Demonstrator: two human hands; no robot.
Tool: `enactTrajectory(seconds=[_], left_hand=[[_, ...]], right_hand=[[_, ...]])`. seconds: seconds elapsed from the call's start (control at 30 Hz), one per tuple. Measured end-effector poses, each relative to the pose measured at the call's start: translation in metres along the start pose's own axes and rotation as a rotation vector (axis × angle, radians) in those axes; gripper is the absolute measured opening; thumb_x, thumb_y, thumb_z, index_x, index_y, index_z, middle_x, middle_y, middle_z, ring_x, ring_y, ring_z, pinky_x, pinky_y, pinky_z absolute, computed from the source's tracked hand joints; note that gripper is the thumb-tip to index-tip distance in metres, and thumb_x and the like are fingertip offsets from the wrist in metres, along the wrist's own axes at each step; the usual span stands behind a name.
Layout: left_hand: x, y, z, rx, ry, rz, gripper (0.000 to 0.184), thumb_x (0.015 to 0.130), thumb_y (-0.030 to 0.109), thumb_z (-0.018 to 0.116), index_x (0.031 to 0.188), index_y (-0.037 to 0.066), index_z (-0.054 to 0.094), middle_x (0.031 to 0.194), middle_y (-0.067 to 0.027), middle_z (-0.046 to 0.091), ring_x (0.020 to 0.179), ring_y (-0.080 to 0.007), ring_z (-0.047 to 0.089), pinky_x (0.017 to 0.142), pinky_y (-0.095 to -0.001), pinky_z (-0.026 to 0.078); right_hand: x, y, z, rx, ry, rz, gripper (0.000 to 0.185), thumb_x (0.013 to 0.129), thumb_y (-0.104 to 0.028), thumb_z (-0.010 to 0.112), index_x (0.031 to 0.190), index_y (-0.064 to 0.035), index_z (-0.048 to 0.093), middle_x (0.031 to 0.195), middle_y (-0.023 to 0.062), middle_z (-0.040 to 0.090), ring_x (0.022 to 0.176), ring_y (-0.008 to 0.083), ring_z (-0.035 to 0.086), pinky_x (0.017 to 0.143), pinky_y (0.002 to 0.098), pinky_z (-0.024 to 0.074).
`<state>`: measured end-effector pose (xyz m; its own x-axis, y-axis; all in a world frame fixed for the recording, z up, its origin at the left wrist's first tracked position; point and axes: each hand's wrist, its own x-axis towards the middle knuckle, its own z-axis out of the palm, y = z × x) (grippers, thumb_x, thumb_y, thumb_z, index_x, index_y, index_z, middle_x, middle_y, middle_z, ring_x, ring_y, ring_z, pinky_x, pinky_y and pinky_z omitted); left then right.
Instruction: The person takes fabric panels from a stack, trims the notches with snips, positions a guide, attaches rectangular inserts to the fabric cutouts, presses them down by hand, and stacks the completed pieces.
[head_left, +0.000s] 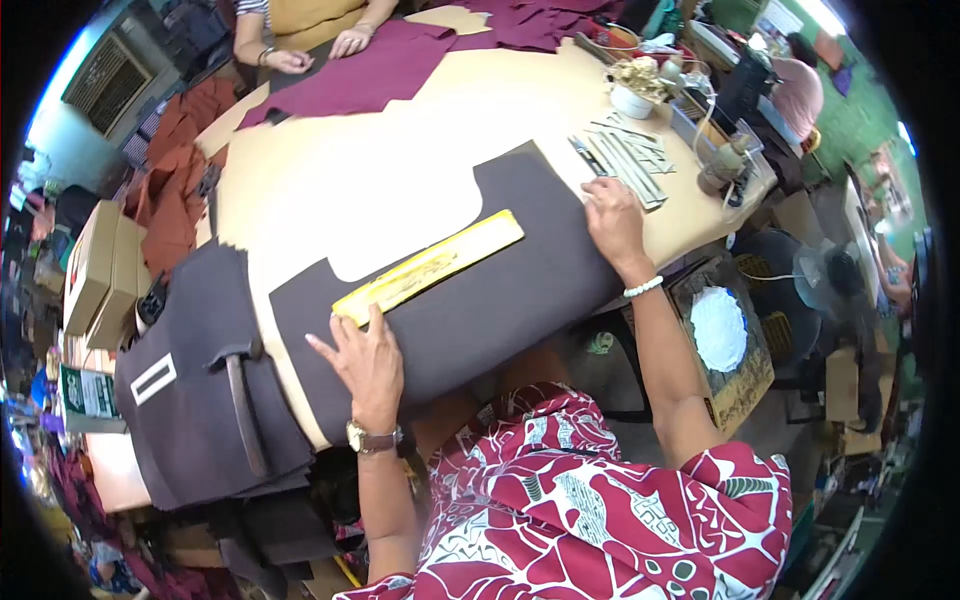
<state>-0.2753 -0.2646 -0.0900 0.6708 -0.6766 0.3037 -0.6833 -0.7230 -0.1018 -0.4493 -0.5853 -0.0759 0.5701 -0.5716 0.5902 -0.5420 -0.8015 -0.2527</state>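
Observation:
A large dark piece of material [480, 290] lies flat over the table's near edge, with a cut-out along its far side. On it rests a long yellow bar [430, 266], set at a slant. My left hand [368, 365] is spread on the dark material, its fingertips at the bar's left end. At the right edge of the dark piece, my right hand [615, 222] touches the material, fingers bent and close together; whether anything is between them is too small to tell. Beyond it lie pale strips [630, 165] and a slim dark tool [588, 155].
To the left, a hammer [243, 410] and a white rectangular frame [153, 379] lie on stacked dark sheets [200, 450]. Across the table [450, 110], a co-worker's hands [350, 40] are near maroon material [365, 70]. A white pot [631, 101] stands at the back right.

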Motion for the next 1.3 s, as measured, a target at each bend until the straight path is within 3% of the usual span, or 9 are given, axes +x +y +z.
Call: enactTrajectory(seconds=[0.27,0.47,0.57,0.9,1.0,1.1,1.2,1.23,1.3], left_hand=[[0.004,-0.009,-0.008,-0.052,-0.036,0.048,0.032,0.088,0.020,0.052,0.119,0.011,0.055,0.108,-0.0204,0.052,0.117,-0.0353,0.044,0.101,-0.0646,0.021],[0.005,-0.016,-0.008,-0.049,-0.037,0.091,0.032,0.088,0.018,0.052,0.119,0.012,0.057,0.103,-0.0186,0.053,0.115,-0.0342,0.045,0.102,-0.0639,0.020],[0.007,-0.018,-0.010,-0.057,-0.040,0.130,0.030,0.088,0.018,0.053,0.117,0.012,0.057,0.099,-0.0170,0.053,0.113,-0.0331,0.047,0.102,-0.0638,0.020],[0.014,-0.025,-0.015,-0.062,-0.053,0.192,0.026,0.089,0.018,0.053,0.113,0.013,0.060,0.089,-0.0117,0.052,0.100,-0.0277,0.051,0.101,-0.0646,0.021],[0.013,-0.024,-0.014,-0.070,-0.049,0.179,0.026,0.089,0.018,0.053,0.113,0.013,0.060,0.089,-0.0117,0.052,0.101,-0.0281,0.051,0.101,-0.0648,0.021],[0.013,-0.025,-0.010,-0.087,-0.019,0.169,0.025,0.088,0.018,0.053,0.112,0.013,0.060,0.090,-0.0120,0.052,0.102,-0.0285,0.051,0.101,-0.0648,0.022],[0.015,-0.025,-0.013,-0.063,-0.031,0.192,0.026,0.087,0.018,0.054,0.112,0.013,0.059,0.091,-0.0124,0.052,0.103,-0.0289,0.050,0.101,-0.0663,0.021],[0.016,-0.023,-0.012,-0.072,0.092,0.216,0.019,0.086,0.016,0.055,0.103,0.010,0.061,0.090,-0.0117,0.052,0.101,-0.0285,0.051,0.099,-0.0600,0.027],[0.025,-0.022,-0.012,-0.221,0.036,0.223,0.013,0.084,0.014,0.055,0.091,0.006,0.061,0.086,-0.0120,0.053,0.095,-0.0293,0.051,0.093,-0.0537,0.035]], right_hand=[[0.011,0.087,-0.033,-0.226,-0.003,0.425,0.020,0.079,-0.016,0.062,0.093,-0.0046,0.068,0.099,0.0134,0.064,0.091,0.0330,0.060,0.081,0.0430,0.0464],[-0.001,0.100,-0.033,0.035,0.001,0.451,0.024,0.079,-0.017,0.062,0.097,-0.0026,0.067,0.089,0.0162,0.066,0.083,0.0345,0.063,0.078,0.0415,0.0486],[-0.006,0.122,-0.023,-0.027,0.105,0.300,0.024,0.079,-0.018,0.063,0.096,-0.0021,0.066,0.086,0.0168,0.066,0.079,0.0339,0.064,0.075,0.0413,0.0488],[0.004,0.135,-0.031,0.008,-0.067,0.326,0.024,0.083,-0.019,0.057,0.100,-0.0032,0.064,0.089,0.0199,0.065,0.080,0.0389,0.062,0.076,0.0456,0.0478],[0.010,0.136,-0.030,-0.075,-0.033,0.459,0.024,0.085,-0.018,0.053,0.104,-0.0049,0.062,0.091,0.0212,0.064,0.081,0.0408,0.061,0.076,0.0467,0.0475],[0.014,0.121,-0.032,-0.107,0.253,0.384,0.024,0.087,-0.012,0.050,0.107,-0.0038,0.060,0.094,0.0233,0.063,0.083,0.0410,0.060,0.074,0.0455,0.0484],[0.028,0.087,-0.048,0.069,0.449,0.173,0.025,0.089,-0.007,0.048,0.112,-0.0046,0.059,0.091,0.0160,0.065,0.078,0.0312,0.063,0.068,0.0375,0.0506],[0.030,0.064,-0.055,0.292,0.387,0.233,0.027,0.090,-0.007,0.048,0.114,-0.0046,0.058,0.088,0.0129,0.064,0.078,0.0259,0.062,0.065,0.0342,0.0502],[0.022,0.001,-0.061,0.730,0.237,0.367,0.029,0.090,-0.005,0.050,0.119,-0.0047,0.056,0.083,0.0066,0.063,0.077,0.0153,0.060,0.061,0.0274,0.0495]])
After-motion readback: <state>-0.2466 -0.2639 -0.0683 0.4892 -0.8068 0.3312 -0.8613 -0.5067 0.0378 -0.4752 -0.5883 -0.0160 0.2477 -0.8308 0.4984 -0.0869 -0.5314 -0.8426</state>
